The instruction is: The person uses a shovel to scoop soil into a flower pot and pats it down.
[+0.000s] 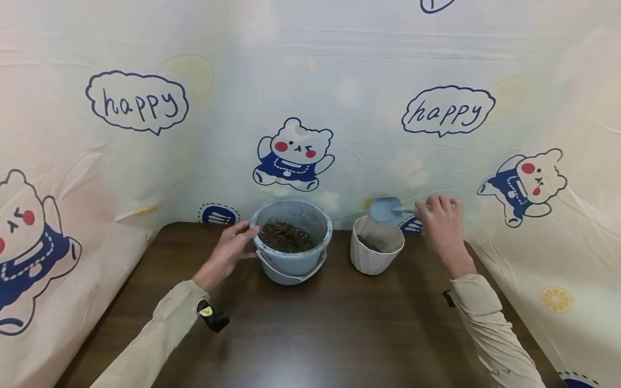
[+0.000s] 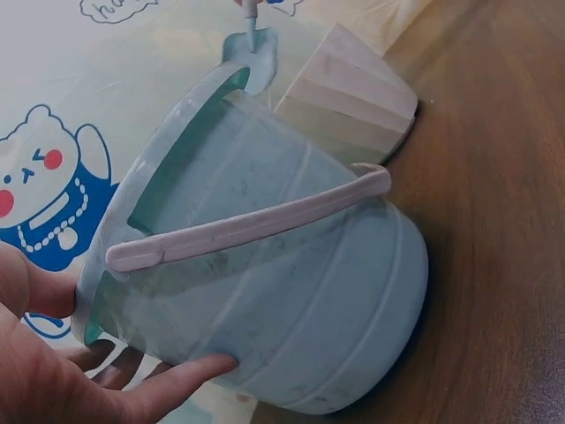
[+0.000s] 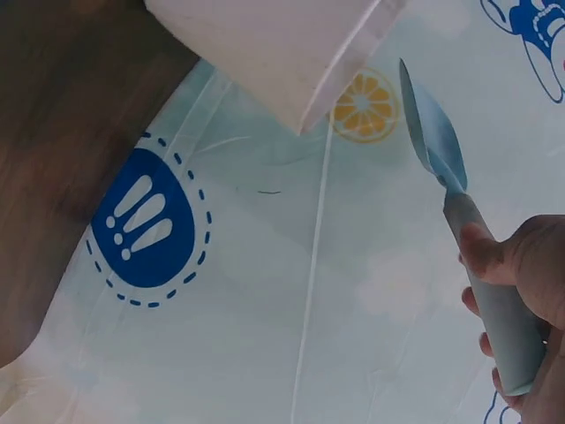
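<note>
A light blue bucket (image 1: 291, 262) with dark soil (image 1: 286, 237) in it stands upright on the table. My left hand (image 1: 228, 250) holds its left side, the thumb on the rim and the other fingers below it against the wall. In the left wrist view the bucket's pale handle (image 2: 247, 225) hangs down along its side. To the right is a whitish ridged pot (image 1: 371, 261) with some dark soil inside. My right hand (image 1: 442, 226) grips a small blue trowel (image 3: 499, 300) by its handle. The trowel's blade is above the pot's back rim and looks bare.
The brown wooden table (image 1: 291, 328) ends just behind the bucket and pot. A printed cloth (image 1: 368, 81) with bears and lettering hangs around its back and sides. A small black device (image 1: 213, 318) is strapped to the left wrist.
</note>
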`<state>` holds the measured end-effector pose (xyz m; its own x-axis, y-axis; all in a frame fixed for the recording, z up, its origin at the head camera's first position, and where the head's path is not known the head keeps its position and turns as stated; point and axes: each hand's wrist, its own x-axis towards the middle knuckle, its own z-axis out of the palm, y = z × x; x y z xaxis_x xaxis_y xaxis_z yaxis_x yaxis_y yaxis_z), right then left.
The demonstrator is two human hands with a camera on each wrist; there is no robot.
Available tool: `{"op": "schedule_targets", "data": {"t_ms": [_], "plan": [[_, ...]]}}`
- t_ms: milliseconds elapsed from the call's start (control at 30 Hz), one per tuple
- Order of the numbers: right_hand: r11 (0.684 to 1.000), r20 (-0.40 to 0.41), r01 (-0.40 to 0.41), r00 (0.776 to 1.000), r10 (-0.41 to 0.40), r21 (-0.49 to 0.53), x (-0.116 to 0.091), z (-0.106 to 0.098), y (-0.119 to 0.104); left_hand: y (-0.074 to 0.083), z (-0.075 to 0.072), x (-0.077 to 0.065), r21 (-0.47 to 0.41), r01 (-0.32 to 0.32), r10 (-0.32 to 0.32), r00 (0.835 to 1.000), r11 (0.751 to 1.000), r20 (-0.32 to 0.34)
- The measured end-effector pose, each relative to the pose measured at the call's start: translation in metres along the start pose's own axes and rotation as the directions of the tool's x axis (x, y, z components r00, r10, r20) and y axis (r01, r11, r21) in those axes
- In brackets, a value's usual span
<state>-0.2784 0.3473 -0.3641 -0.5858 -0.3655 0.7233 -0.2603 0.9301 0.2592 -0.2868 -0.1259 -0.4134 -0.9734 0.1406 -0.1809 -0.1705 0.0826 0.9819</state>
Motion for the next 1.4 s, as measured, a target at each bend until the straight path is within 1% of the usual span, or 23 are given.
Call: {"op": "schedule_targets", "data": {"t_ms": [133,233,367,467,533,633,733,767,833,900,1033,1167,1267,1400], "plan": [[1.0,-0.054,-0.002,0.999,0.003,0.015,0.006,0.002,-0.007,-0.001,0.0,-0.001,-0.008,0.004,-0.004,1.0,1.0,-0.003],[1.0,-0.078,0.007,0.997,-0.005,0.023,0.013,0.003,-0.016,0.0,0.001,0.0,-0.015,-0.001,0.001,1.0,1.0,-0.005],[0.998,-0.114,0.017,0.993,-0.011,0.053,0.021,0.003,-0.032,0.001,0.001,0.0,-0.016,-0.002,0.002,1.0,1.0,-0.009],[0.997,-0.144,0.033,0.989,-0.022,0.075,0.027,0.002,-0.044,0.0,0.001,0.001,-0.016,0.011,-0.011,1.0,1.0,-0.009],[0.994,-0.147,0.046,0.989,-0.032,0.096,0.032,0.002,-0.054,-0.002,0.002,0.002,-0.018,0.02,-0.02,1.0,1.0,-0.008],[0.987,-0.119,0.063,0.992,-0.045,0.149,0.039,0.004,-0.07,-0.003,0.002,0.002,-0.021,0.02,-0.02,1.0,1.0,-0.012],[0.975,-0.096,0.077,0.994,-0.058,0.207,0.049,0.006,-0.088,-0.001,0.002,0.0,-0.021,0.006,-0.007,1.0,1.0,-0.013],[0.972,-0.09,0.085,0.994,-0.066,0.219,0.052,0.007,-0.095,0.0,0.002,-0.001,-0.021,0.002,-0.002,1.0,1.0,-0.012],[0.972,-0.072,0.102,0.993,-0.088,0.211,0.058,0.007,-0.108,0.001,0.003,-0.002,-0.019,-0.002,0.002,1.0,1.0,-0.006],[0.977,-0.043,0.113,0.993,-0.107,0.181,0.062,0.008,-0.12,0.001,0.006,-0.002,-0.018,0.0,0.0,1.0,1.0,0.0],[0.988,0.061,0.135,0.988,-0.139,0.075,0.068,0.011,-0.141,0.0,0.008,-0.001,-0.017,0.015,-0.015,1.0,1.0,-0.002],[0.986,0.142,0.16,0.978,-0.153,-0.04,0.071,0.017,-0.156,-0.001,0.01,0.0,-0.025,0.008,-0.008,1.0,1.0,0.0],[0.982,0.199,0.154,0.971,-0.13,-0.108,0.073,0.021,-0.167,-0.002,0.012,0.001,-0.033,0.004,-0.004,1.0,0.999,0.002],[0.981,0.268,0.123,0.96,-0.08,-0.148,0.079,0.029,-0.184,-0.001,0.015,0.0,-0.036,0.0,0.0,1.0,0.999,0.006]]}}
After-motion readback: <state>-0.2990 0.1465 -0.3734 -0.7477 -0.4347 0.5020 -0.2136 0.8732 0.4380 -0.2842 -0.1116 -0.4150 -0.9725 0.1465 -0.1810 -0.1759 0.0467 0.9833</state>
